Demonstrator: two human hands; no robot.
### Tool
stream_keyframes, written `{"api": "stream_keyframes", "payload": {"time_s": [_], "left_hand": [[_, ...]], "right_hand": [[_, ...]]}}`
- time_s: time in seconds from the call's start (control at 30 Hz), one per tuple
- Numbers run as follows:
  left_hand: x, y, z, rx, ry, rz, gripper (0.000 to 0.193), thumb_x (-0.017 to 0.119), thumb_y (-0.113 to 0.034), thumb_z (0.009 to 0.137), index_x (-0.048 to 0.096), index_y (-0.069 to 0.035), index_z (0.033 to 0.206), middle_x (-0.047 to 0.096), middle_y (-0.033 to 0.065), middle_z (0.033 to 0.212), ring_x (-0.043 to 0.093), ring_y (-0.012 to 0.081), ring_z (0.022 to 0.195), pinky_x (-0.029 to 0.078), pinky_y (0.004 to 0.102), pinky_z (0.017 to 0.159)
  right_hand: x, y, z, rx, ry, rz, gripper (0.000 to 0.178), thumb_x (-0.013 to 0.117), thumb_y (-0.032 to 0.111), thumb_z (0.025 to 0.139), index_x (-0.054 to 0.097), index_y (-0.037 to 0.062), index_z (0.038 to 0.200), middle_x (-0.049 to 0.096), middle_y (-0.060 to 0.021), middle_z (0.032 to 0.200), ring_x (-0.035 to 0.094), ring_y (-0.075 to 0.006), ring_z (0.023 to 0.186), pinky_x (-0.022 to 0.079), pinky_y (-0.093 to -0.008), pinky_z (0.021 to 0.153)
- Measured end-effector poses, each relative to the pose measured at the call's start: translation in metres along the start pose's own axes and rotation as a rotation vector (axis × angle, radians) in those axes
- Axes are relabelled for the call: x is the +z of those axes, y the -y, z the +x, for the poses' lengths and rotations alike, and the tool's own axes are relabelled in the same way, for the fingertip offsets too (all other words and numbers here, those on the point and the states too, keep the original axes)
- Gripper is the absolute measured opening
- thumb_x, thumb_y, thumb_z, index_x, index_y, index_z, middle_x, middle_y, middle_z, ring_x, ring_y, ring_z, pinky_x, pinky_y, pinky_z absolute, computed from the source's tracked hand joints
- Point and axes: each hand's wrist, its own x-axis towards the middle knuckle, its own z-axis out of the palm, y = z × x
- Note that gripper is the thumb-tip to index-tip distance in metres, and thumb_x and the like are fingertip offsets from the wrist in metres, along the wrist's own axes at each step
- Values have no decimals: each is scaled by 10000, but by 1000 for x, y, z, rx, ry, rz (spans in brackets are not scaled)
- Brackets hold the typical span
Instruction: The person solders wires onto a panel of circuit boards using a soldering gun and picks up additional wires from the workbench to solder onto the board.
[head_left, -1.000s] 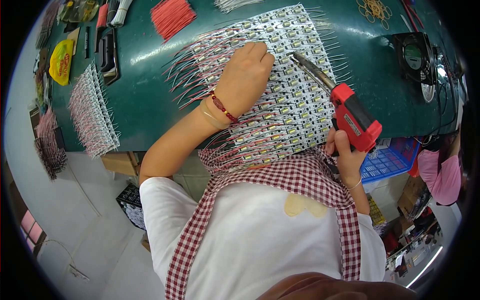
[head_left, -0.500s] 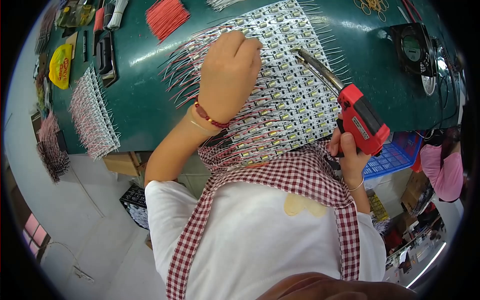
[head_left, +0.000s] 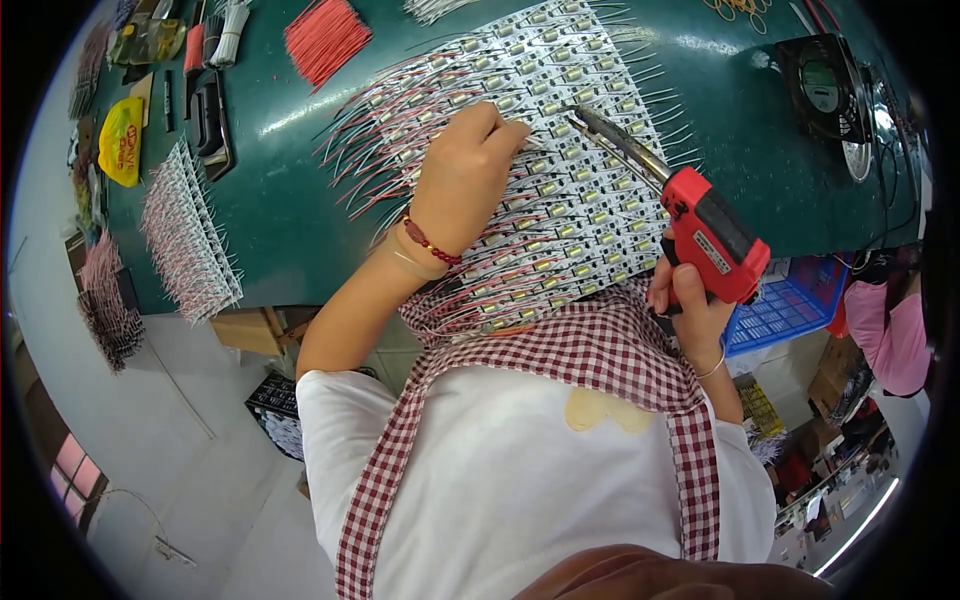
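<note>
A large sheet of white LED circuit boards (head_left: 615, 225) lies on the table in front of me, with rows of small yellowish parts. Thin red and pale wires (head_left: 375, 150) fan out from its left side. Over the sheet's middle, my left hand (head_left: 465, 170) is closed in a pinch, apparently on a thin wire; the fingertips partly hide it. My right hand (head_left: 695, 312) grips a red and black soldering gun (head_left: 715, 240) near the table's front edge. Its metal tip points up and left, just over the boards and a little right of my left fingertips.
A bundle of red wires (head_left: 327, 42) lies at the back. More wired boards (head_left: 188, 235), a yellow bag (head_left: 121, 142) and a black-handled tool (head_left: 210, 125) are on the left. A black fan-like device (head_left: 822, 90) stands right; a blue crate (head_left: 785, 310) sits below the table edge.
My left hand has come nearer to me over the boards, still pinched. The soldering gun's tip has shifted slightly left and nearer, staying close to the left fingers.
</note>
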Motion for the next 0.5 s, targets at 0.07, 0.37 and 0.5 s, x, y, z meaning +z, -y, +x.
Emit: {"api": "stream_keyframes", "payload": {"time_s": [0.07, 0.37, 0.5], "left_hand": [[4, 4, -3, 78, 2, 56, 207, 646, 51, 712, 669, -39, 897, 539, 97, 773, 566, 250, 691, 469, 337, 604], [2, 6, 4, 177, 15, 100, 213, 633, 44, 706, 664, -42, 899, 517, 86, 766, 557, 238, 693, 471, 336, 601], [4, 5, 3, 186, 9, 110, 188, 632, 32, 714, 658, -41, 885, 497, 84, 745, 545, 234, 678, 463, 341, 588]], "right_hand": [[-1, -1, 0, -13, 21, -6, 453, 583, 266, 919, 458, -73, 1192, 537, -84, 632, 472, -109, 455, 411, -238, 445], [-5, -12, -8, 132, -29, -47, 87, 621, 78, 867, 576, 10, 837, 558, -19, 641, 511, -80, 504, 411, -224, 469], [-5, -16, -10, 113, -38, -62, 84, 655, 59, 838, 587, 12, 853, 573, -8, 660, 519, -67, 512, 408, -213, 469]]}}
